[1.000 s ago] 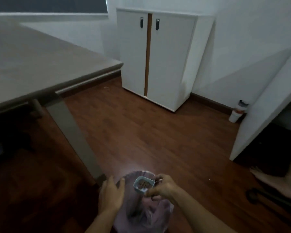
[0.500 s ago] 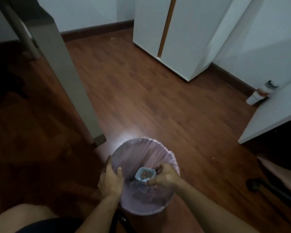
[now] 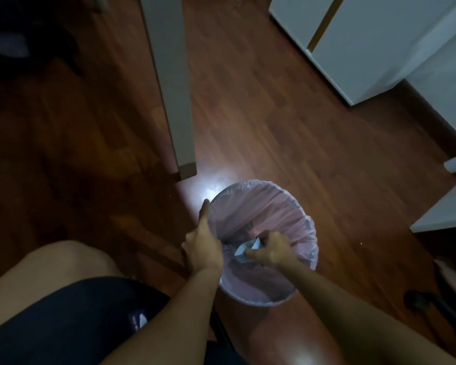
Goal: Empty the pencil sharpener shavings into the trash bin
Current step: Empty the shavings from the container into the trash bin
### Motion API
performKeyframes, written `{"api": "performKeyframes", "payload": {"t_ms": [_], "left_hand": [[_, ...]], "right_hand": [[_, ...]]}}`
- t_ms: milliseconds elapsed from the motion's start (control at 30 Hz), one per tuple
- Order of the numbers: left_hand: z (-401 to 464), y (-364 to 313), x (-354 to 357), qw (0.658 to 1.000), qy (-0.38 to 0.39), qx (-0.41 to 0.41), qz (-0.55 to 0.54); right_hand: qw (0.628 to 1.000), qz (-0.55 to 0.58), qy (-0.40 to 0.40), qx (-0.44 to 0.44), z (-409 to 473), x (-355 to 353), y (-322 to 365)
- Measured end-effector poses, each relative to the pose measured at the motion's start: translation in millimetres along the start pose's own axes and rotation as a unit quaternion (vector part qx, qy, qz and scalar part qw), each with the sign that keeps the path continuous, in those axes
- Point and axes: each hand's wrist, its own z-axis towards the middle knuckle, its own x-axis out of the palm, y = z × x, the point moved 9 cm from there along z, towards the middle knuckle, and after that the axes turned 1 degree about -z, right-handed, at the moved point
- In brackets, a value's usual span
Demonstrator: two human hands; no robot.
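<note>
A round trash bin lined with a pale pink bag stands on the wooden floor between my knees. My right hand is inside the bin's mouth, shut on the small light-blue shavings tray of the pencil sharpener, which is tipped over so its open side faces down and away. The shavings are not visible. My left hand rests on the bin's left rim, fingers curled over the bag's edge and the index finger stretched along it.
A grey table leg comes down to the floor just left of and behind the bin. A white cabinet stands at the upper right, a white panel at the right edge. My legs fill the lower left and bottom.
My head has tilted down, so the bin sits higher in view. My right hand has lowered into the bin and turned the tray over; the shavings seen earlier no longer show.
</note>
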Motion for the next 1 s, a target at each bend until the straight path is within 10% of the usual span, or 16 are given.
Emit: {"api": "performKeyframes", "payload": {"t_ms": [1000], "left_hand": [[11, 13, 9, 0.998, -0.031, -0.042, 0.026]], "right_hand": [[0.976, -0.208, 0.060, -0.012, 8, 12, 28]]}}
